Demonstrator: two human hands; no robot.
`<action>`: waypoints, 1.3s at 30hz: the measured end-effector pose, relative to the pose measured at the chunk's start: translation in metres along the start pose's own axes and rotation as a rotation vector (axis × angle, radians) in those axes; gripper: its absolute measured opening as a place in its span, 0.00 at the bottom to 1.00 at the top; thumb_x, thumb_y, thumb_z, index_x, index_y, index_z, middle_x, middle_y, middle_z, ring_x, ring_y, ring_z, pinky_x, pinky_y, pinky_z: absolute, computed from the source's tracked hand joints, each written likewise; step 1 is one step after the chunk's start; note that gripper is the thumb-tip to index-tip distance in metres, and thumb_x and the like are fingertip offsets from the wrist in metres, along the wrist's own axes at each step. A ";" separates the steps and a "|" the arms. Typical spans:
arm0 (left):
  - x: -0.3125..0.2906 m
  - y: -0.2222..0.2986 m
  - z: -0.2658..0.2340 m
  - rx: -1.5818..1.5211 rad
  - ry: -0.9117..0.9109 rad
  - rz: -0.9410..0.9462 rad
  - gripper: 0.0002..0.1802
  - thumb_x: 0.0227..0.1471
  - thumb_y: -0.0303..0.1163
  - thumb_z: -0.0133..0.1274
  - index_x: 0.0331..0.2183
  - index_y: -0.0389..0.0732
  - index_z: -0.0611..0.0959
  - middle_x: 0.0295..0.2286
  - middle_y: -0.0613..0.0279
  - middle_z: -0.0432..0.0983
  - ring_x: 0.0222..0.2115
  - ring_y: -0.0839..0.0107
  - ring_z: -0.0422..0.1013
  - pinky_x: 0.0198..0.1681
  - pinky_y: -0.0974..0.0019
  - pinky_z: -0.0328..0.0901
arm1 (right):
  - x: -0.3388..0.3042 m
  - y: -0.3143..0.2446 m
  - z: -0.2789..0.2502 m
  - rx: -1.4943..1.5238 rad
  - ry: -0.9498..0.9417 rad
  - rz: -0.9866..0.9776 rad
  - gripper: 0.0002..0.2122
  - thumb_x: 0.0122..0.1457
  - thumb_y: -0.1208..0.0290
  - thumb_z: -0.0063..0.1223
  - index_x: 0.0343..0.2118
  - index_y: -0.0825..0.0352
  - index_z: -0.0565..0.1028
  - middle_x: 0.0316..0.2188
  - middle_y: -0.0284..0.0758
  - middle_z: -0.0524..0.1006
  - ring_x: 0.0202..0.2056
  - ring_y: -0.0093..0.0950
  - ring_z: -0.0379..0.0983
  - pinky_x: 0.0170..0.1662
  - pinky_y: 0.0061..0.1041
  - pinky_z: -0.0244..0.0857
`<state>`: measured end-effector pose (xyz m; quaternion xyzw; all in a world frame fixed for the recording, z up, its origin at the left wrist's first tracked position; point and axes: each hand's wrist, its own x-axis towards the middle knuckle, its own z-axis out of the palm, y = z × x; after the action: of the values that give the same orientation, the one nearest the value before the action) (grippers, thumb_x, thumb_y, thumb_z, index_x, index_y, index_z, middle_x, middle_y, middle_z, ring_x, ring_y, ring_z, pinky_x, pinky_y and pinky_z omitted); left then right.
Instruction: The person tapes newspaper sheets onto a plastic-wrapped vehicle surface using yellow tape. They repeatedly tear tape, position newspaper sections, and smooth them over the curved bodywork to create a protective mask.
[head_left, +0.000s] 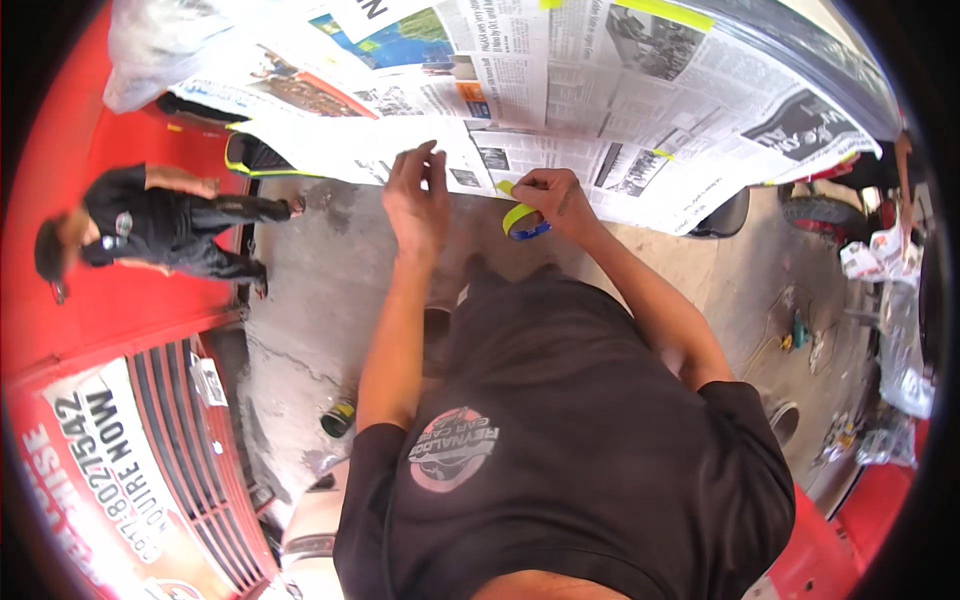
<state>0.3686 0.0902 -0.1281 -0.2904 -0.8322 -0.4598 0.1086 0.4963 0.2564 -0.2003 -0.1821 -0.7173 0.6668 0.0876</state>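
Note:
Sheets of newspaper [570,130] cover a vehicle panel in front of me, with their lower edge just beyond my hands. My left hand [415,205] rests against the paper near that edge, fingers partly extended and a little apart, holding nothing. Just to its right, my right hand [555,198] is closed in a pinch on yellow-green masking tape. The tape roll [522,222], with a blue inner side showing, hangs under those fingers. A short piece of the tape touches the paper's edge beside my right fingertips.
Yellow-green tape strips [665,13] lie on the paper farther up. A person in black [160,220] stands at the left by a red wall. Below are a vehicle grille [190,430] and a can [338,417] on the concrete floor. A wheel [825,212] and plastic bags [905,330] are at right.

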 end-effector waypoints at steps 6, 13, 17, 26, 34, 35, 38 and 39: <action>0.070 -0.045 0.057 -0.082 -0.509 0.281 0.11 0.59 0.27 0.56 0.43 0.34 0.85 0.36 0.49 0.83 0.32 0.57 0.79 0.37 0.61 0.72 | 0.034 0.024 0.013 0.486 0.322 0.050 0.11 0.62 0.66 0.60 0.37 0.71 0.80 0.25 0.30 0.79 0.18 0.14 0.65 0.22 0.15 0.56; 0.098 -0.034 0.088 -0.064 -0.765 0.528 0.11 0.57 0.30 0.55 0.41 0.36 0.84 0.34 0.45 0.81 0.36 0.49 0.78 0.40 0.55 0.70 | 0.047 0.050 0.020 0.722 0.592 0.069 0.13 0.60 0.65 0.61 0.40 0.70 0.82 0.32 0.33 0.82 0.30 0.21 0.76 0.34 0.21 0.71; 0.102 -0.034 0.103 0.027 -0.779 0.669 0.09 0.54 0.32 0.57 0.36 0.38 0.83 0.26 0.46 0.80 0.31 0.47 0.77 0.36 0.50 0.70 | 0.056 0.062 0.023 0.788 0.659 0.005 0.12 0.59 0.65 0.62 0.39 0.69 0.82 0.33 0.33 0.82 0.31 0.20 0.76 0.33 0.20 0.70; 0.085 -0.039 0.134 0.506 -0.646 0.963 0.16 0.55 0.44 0.59 0.25 0.42 0.78 0.18 0.52 0.78 0.20 0.52 0.78 0.24 0.53 0.71 | 0.060 0.053 0.026 0.750 0.744 -0.054 0.08 0.62 0.66 0.60 0.33 0.66 0.82 0.28 0.30 0.82 0.18 0.12 0.64 0.21 0.13 0.58; 0.078 -0.026 0.138 0.548 -0.506 0.908 0.22 0.58 0.50 0.55 0.21 0.45 0.79 0.14 0.52 0.77 0.18 0.50 0.77 0.22 0.51 0.70 | 0.074 0.076 0.013 0.568 0.719 -0.010 0.11 0.61 0.66 0.59 0.36 0.71 0.82 0.29 0.34 0.83 0.28 0.20 0.76 0.30 0.21 0.69; 0.078 -0.027 0.139 0.541 -0.482 0.913 0.22 0.57 0.50 0.55 0.20 0.45 0.79 0.14 0.52 0.76 0.18 0.50 0.77 0.22 0.51 0.70 | 0.077 0.079 0.014 0.551 0.739 -0.011 0.11 0.61 0.66 0.59 0.36 0.71 0.82 0.29 0.35 0.83 0.28 0.21 0.76 0.30 0.22 0.70; 0.077 -0.026 0.139 0.542 -0.489 0.900 0.22 0.57 0.49 0.56 0.19 0.45 0.79 0.13 0.52 0.76 0.17 0.51 0.76 0.21 0.52 0.70 | 0.079 0.073 0.016 0.498 0.805 -0.004 0.12 0.60 0.66 0.59 0.36 0.73 0.82 0.28 0.36 0.83 0.26 0.22 0.76 0.29 0.22 0.69; 0.077 -0.024 0.138 0.547 -0.495 0.911 0.21 0.57 0.48 0.56 0.20 0.45 0.79 0.14 0.53 0.76 0.17 0.53 0.77 0.21 0.53 0.71 | 0.080 0.068 0.018 0.480 0.835 -0.001 0.12 0.60 0.66 0.59 0.35 0.73 0.82 0.27 0.36 0.83 0.25 0.20 0.75 0.27 0.21 0.68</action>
<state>0.3047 0.2244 -0.1870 -0.6791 -0.7124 -0.0537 0.1687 0.4263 0.2730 -0.2786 -0.4087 -0.4465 0.6835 0.4080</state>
